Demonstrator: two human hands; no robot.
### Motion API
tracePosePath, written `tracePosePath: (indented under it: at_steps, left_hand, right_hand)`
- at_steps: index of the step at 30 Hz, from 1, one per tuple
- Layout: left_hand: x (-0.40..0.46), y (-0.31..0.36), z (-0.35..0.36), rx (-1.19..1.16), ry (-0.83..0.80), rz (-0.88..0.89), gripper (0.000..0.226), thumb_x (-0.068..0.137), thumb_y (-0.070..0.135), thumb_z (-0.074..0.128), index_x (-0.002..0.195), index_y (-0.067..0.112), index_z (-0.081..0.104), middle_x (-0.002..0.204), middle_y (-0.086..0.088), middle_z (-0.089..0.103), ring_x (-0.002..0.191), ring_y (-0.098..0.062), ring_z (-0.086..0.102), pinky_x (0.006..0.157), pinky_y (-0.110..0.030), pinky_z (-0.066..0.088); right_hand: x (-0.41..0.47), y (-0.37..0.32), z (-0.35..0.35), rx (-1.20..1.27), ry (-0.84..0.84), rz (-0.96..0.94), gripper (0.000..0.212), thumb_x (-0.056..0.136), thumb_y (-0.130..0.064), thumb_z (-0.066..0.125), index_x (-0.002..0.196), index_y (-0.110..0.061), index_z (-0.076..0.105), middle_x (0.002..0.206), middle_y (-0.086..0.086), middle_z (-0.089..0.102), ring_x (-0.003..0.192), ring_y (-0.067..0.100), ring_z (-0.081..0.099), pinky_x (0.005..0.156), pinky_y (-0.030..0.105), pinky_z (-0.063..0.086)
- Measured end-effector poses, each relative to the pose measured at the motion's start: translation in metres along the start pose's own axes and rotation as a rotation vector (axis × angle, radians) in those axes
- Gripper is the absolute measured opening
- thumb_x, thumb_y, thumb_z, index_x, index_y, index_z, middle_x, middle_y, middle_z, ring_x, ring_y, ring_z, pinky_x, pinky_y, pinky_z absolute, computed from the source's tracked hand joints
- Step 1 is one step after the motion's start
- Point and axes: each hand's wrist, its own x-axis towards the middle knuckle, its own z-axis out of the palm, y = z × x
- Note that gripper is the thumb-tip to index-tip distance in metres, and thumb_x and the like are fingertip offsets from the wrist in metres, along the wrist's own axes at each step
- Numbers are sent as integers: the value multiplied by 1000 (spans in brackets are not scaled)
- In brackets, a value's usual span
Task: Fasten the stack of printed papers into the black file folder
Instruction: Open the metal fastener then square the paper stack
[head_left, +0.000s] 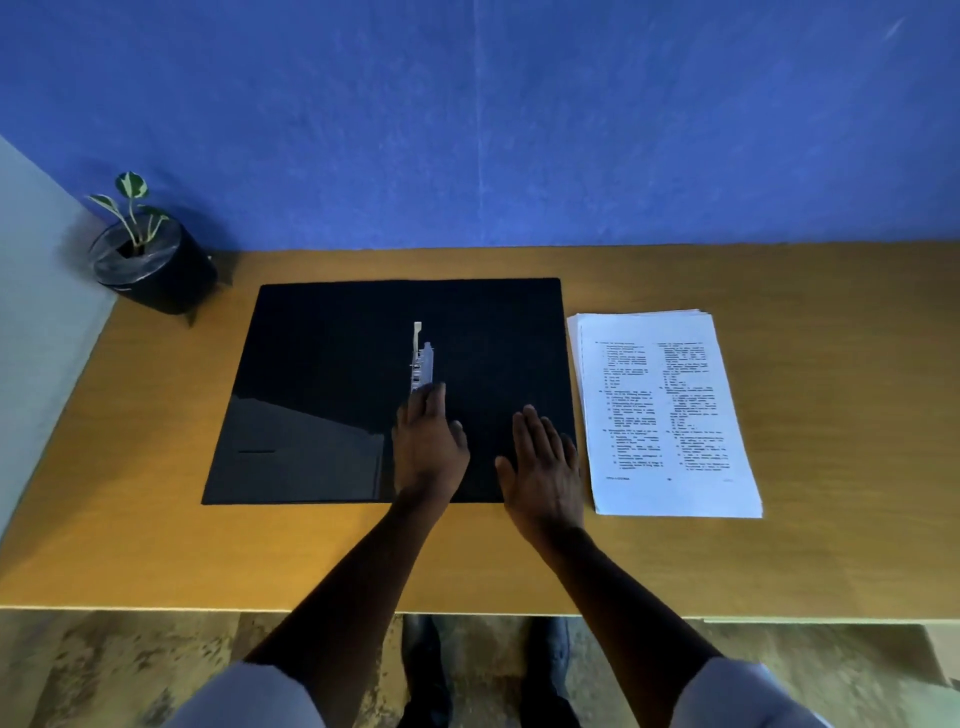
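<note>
The black file folder lies open and flat on the wooden desk. Its pale plastic fastener runs along the middle fold, one strip sticking up at the far end. My left hand rests on the folder with its fingertips touching the fastener's near end. My right hand lies flat, fingers spread, on the folder's right half and holds nothing. The stack of printed papers sits on the desk just right of the folder, apart from both hands.
A small plant in a black pot stands at the desk's back left corner. A blue wall rises behind the desk. The desk's front edge runs below my forearms, with my shoes and the floor beneath.
</note>
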Motion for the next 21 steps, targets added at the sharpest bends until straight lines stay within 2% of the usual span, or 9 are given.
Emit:
tracePosePath:
  at_steps: [3, 8, 10, 11, 14, 18, 21]
  left_hand:
    - [-14, 35, 14, -120, -110, 58, 53, 94, 22, 55, 145, 15, 41, 138, -8, 47, 127, -24, 46, 97, -33, 47]
    - [-24, 69, 38, -229, -262, 45, 53, 96, 21, 55, 146, 13, 43, 140, -9, 47, 129, -23, 48, 102, -29, 43]
    - [-34, 132, 67, -269, -330, 76, 52, 96, 22, 55, 146, 14, 43, 140, -8, 47, 127, -22, 51, 98, -25, 42]
    - [-32, 134, 66, -284, -356, 68, 52, 96, 22, 56, 145, 15, 44, 140, -8, 48, 125, -23, 52, 95, -24, 43]
    - [-30, 141, 67, -275, -382, 60, 54, 96, 22, 55, 147, 16, 40, 144, -8, 46, 128, -25, 52, 99, -32, 48]
    - [-27, 141, 73, -256, -382, 19, 59, 97, 23, 54, 151, 13, 34, 154, -6, 40, 141, -23, 39, 113, -33, 36]
    - [-26, 150, 78, -255, -378, 0, 57, 97, 24, 53, 150, 13, 35, 153, -6, 41, 139, -24, 41, 112, -34, 37]
  right_hand:
    - [5, 37, -29, -19, 63, 67, 62, 104, -37, 45, 157, -9, 29, 165, 11, 26, 152, 29, 26, 122, 46, 24]
    - [8, 82, -64, -16, 94, 209, 66, 100, -31, 54, 156, -7, 29, 164, 14, 29, 151, 31, 27, 123, 47, 25]
    - [-5, 152, -96, -46, 138, 326, 67, 97, -26, 59, 154, -5, 31, 161, 16, 34, 149, 33, 31, 122, 47, 27]
    - [-2, 159, -99, -48, 134, 330, 68, 96, -25, 59, 154, -4, 31, 160, 17, 34, 148, 34, 32, 122, 47, 27]
    - [-2, 167, -104, -44, 93, 331, 68, 96, -25, 58, 154, -3, 30, 160, 18, 34, 145, 36, 33, 120, 49, 28]
    - [0, 171, -106, -25, 81, 361, 71, 96, -29, 59, 155, -4, 28, 162, 20, 29, 147, 38, 29, 121, 49, 25]
    - [1, 180, -111, -19, 60, 403, 76, 95, -34, 63, 155, -5, 26, 162, 20, 26, 147, 39, 27, 119, 50, 25]
